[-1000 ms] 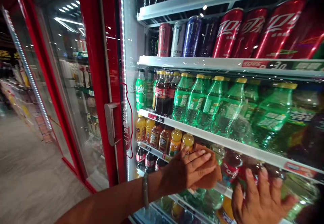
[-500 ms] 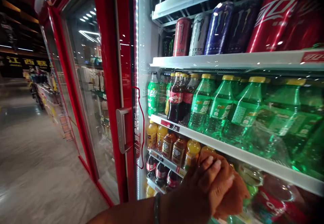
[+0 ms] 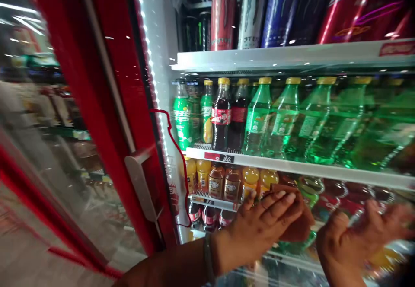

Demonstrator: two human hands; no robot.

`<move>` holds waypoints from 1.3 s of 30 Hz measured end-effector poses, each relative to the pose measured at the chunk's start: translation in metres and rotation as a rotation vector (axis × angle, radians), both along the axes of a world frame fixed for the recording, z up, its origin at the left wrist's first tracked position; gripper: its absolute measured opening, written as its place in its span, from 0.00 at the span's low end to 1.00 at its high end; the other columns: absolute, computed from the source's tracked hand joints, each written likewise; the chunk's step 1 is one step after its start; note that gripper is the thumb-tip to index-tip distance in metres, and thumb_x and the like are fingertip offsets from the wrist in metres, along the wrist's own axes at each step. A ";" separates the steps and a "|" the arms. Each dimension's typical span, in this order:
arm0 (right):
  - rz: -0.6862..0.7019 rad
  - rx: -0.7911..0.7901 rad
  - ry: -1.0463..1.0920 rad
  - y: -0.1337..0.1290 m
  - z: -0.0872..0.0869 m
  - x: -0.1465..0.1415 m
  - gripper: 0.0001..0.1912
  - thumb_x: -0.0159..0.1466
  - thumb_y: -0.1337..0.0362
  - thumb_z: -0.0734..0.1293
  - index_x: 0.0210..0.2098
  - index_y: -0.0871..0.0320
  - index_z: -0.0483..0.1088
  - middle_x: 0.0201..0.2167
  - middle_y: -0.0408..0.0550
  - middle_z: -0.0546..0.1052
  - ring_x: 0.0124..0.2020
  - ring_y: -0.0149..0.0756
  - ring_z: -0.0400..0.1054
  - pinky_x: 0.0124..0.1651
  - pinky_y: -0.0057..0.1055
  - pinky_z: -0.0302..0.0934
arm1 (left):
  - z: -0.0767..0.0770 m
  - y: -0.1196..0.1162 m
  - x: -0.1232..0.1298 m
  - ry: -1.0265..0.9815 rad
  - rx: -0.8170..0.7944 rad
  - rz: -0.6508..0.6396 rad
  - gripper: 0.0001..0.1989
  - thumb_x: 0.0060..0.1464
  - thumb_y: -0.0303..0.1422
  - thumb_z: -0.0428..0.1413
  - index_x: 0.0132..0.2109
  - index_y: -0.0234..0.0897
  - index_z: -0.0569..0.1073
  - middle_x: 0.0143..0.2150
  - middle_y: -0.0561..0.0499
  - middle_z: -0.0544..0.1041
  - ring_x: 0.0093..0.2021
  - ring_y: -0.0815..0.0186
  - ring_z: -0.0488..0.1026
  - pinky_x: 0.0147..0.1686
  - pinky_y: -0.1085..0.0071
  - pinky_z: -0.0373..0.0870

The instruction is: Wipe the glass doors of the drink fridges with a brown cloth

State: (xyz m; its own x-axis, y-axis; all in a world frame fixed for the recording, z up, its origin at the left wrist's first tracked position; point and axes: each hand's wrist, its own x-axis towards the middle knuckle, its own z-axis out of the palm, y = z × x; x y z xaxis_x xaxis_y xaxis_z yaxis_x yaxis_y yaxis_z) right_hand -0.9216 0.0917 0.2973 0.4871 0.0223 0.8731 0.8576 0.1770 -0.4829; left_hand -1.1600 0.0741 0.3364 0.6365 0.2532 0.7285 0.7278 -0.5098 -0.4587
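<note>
My left hand (image 3: 259, 226), with a dark band at its wrist, presses a reddish-brown cloth (image 3: 296, 222) against the glass door of a drinks fridge. Its fingers lie over the cloth, whose far side sticks out past the fingertips. To the right, my right hand (image 3: 353, 239) is raised before the glass with its fingers apart and nothing in it; motion smears those fingers. Behind the glass, near the cloth, are orange drink bottles (image 3: 250, 176) and a shelf edge with price tags (image 3: 220, 157).
Green bottles with yellow caps (image 3: 287, 118) and cola bottles (image 3: 221, 118) fill the middle shelf. Cans (image 3: 223, 14) stand above. At left are the red door frame (image 3: 119, 62) and a grey handle (image 3: 142, 187), with another glass door (image 3: 87, 183) beyond.
My view has turned and come closer to the fridge. My right hand has come into sight at the right. The left hand stays on the cloth, now more flatly spread.
</note>
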 end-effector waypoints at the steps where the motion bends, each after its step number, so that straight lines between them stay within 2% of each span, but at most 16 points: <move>1: 0.030 -0.030 -0.094 0.000 0.000 -0.004 0.38 0.66 0.45 0.62 0.73 0.46 0.57 0.77 0.54 0.52 0.78 0.57 0.42 0.75 0.70 0.35 | 0.003 -0.001 -0.006 -0.004 -0.003 -0.012 0.31 0.71 0.38 0.45 0.77 0.47 0.51 0.80 0.57 0.43 0.80 0.61 0.30 0.78 0.50 0.37; 2: 0.053 -0.059 -0.159 -0.002 0.001 -0.009 0.38 0.69 0.49 0.60 0.76 0.49 0.49 0.78 0.56 0.45 0.79 0.56 0.35 0.74 0.73 0.30 | 0.007 0.000 -0.014 -0.044 -0.008 -0.014 0.31 0.71 0.35 0.45 0.77 0.45 0.50 0.81 0.56 0.42 0.80 0.61 0.30 0.78 0.49 0.32; 4: 0.045 -0.118 -0.150 -0.004 0.002 -0.022 0.37 0.73 0.55 0.55 0.77 0.54 0.39 0.79 0.59 0.38 0.79 0.55 0.29 0.72 0.78 0.28 | 0.016 0.002 -0.034 -0.163 -0.028 -0.016 0.35 0.68 0.31 0.47 0.78 0.39 0.47 0.81 0.50 0.41 0.80 0.60 0.31 0.77 0.47 0.25; 7: 0.029 -0.153 -0.090 -0.002 0.003 -0.039 0.36 0.75 0.56 0.53 0.78 0.57 0.34 0.79 0.62 0.35 0.79 0.57 0.27 0.71 0.79 0.29 | 0.019 0.006 -0.049 -0.303 -0.114 -0.014 0.43 0.62 0.27 0.53 0.78 0.31 0.42 0.80 0.40 0.42 0.80 0.54 0.31 0.77 0.45 0.28; 10: 0.014 -0.120 -0.081 0.003 0.001 -0.040 0.36 0.75 0.57 0.54 0.78 0.56 0.36 0.78 0.63 0.38 0.79 0.56 0.28 0.71 0.77 0.28 | 0.006 0.002 -0.032 -0.302 -0.117 -0.037 0.42 0.62 0.26 0.54 0.77 0.30 0.45 0.79 0.37 0.46 0.80 0.52 0.32 0.76 0.41 0.27; 13: 0.047 -0.111 -0.090 0.001 0.001 -0.033 0.37 0.75 0.56 0.56 0.77 0.55 0.38 0.78 0.63 0.39 0.79 0.56 0.29 0.71 0.78 0.28 | -0.004 -0.001 -0.004 -0.135 -0.070 -0.115 0.36 0.64 0.30 0.54 0.76 0.33 0.53 0.79 0.43 0.51 0.80 0.56 0.28 0.77 0.43 0.29; 15: 0.104 -0.144 -0.094 -0.008 0.004 -0.032 0.37 0.75 0.56 0.57 0.77 0.54 0.38 0.78 0.63 0.38 0.79 0.56 0.27 0.70 0.79 0.27 | -0.002 -0.001 0.009 -0.057 -0.053 -0.129 0.34 0.65 0.32 0.54 0.75 0.36 0.57 0.79 0.47 0.51 0.80 0.59 0.26 0.77 0.43 0.34; 18: 0.234 -0.164 -0.136 -0.025 0.010 -0.043 0.36 0.75 0.59 0.55 0.77 0.52 0.36 0.79 0.60 0.35 0.79 0.55 0.27 0.71 0.78 0.29 | 0.007 -0.001 0.019 -0.088 -0.050 -0.085 0.33 0.66 0.29 0.52 0.75 0.37 0.55 0.79 0.48 0.52 0.80 0.60 0.28 0.77 0.41 0.32; 21: 0.396 -0.070 -0.386 -0.038 0.016 -0.063 0.34 0.74 0.62 0.55 0.77 0.47 0.40 0.79 0.52 0.38 0.79 0.52 0.33 0.74 0.72 0.34 | 0.007 -0.002 0.031 -0.210 -0.074 -0.032 0.33 0.68 0.30 0.49 0.76 0.36 0.52 0.79 0.44 0.50 0.80 0.57 0.33 0.75 0.38 0.28; 23: 0.477 -0.023 -0.515 -0.040 0.018 -0.076 0.31 0.74 0.61 0.54 0.76 0.46 0.48 0.79 0.48 0.45 0.79 0.51 0.39 0.76 0.68 0.35 | 0.001 -0.002 0.039 -0.257 -0.094 -0.022 0.35 0.67 0.29 0.48 0.77 0.35 0.48 0.80 0.41 0.47 0.80 0.54 0.34 0.75 0.36 0.33; 25: 0.517 -0.003 -0.532 -0.036 0.017 -0.083 0.29 0.75 0.60 0.52 0.74 0.48 0.53 0.77 0.48 0.51 0.78 0.49 0.45 0.77 0.65 0.36 | -0.002 -0.002 0.039 -0.219 -0.142 -0.071 0.38 0.65 0.28 0.50 0.77 0.35 0.45 0.80 0.39 0.42 0.80 0.51 0.34 0.75 0.36 0.40; 27: 0.523 0.026 -0.515 -0.031 0.013 -0.087 0.29 0.75 0.61 0.50 0.74 0.50 0.53 0.77 0.48 0.51 0.77 0.47 0.46 0.77 0.64 0.36 | 0.003 -0.005 0.029 -0.109 -0.251 -0.156 0.41 0.62 0.27 0.53 0.77 0.33 0.45 0.80 0.36 0.36 0.80 0.49 0.34 0.74 0.37 0.43; 31: 0.500 0.068 -0.458 -0.023 0.006 -0.091 0.30 0.76 0.59 0.49 0.76 0.51 0.46 0.78 0.50 0.49 0.78 0.51 0.44 0.75 0.72 0.33 | 0.028 -0.019 -0.009 0.024 -0.492 -0.313 0.42 0.56 0.27 0.58 0.75 0.31 0.54 0.79 0.35 0.28 0.80 0.47 0.36 0.75 0.42 0.46; 34: 0.400 0.050 -0.403 -0.018 0.010 -0.100 0.33 0.74 0.58 0.56 0.76 0.55 0.48 0.78 0.53 0.46 0.78 0.56 0.40 0.74 0.74 0.34 | 0.037 -0.031 -0.042 -0.093 -0.567 -0.369 0.45 0.57 0.28 0.56 0.77 0.36 0.48 0.80 0.39 0.35 0.79 0.49 0.42 0.75 0.45 0.48; 37: 0.276 0.046 -0.406 -0.014 0.028 -0.116 0.43 0.66 0.60 0.71 0.75 0.55 0.50 0.77 0.56 0.51 0.77 0.64 0.42 0.72 0.77 0.40 | 0.032 -0.035 -0.074 -0.306 -0.558 -0.307 0.42 0.65 0.29 0.50 0.78 0.39 0.37 0.80 0.41 0.43 0.79 0.55 0.42 0.76 0.50 0.50; 39: 0.232 0.063 -0.448 -0.011 0.042 -0.129 0.46 0.63 0.60 0.74 0.75 0.53 0.52 0.74 0.56 0.58 0.76 0.66 0.46 0.71 0.76 0.45 | 0.025 -0.030 -0.092 -0.396 -0.524 -0.245 0.39 0.70 0.35 0.47 0.78 0.39 0.34 0.80 0.42 0.40 0.79 0.56 0.38 0.76 0.51 0.49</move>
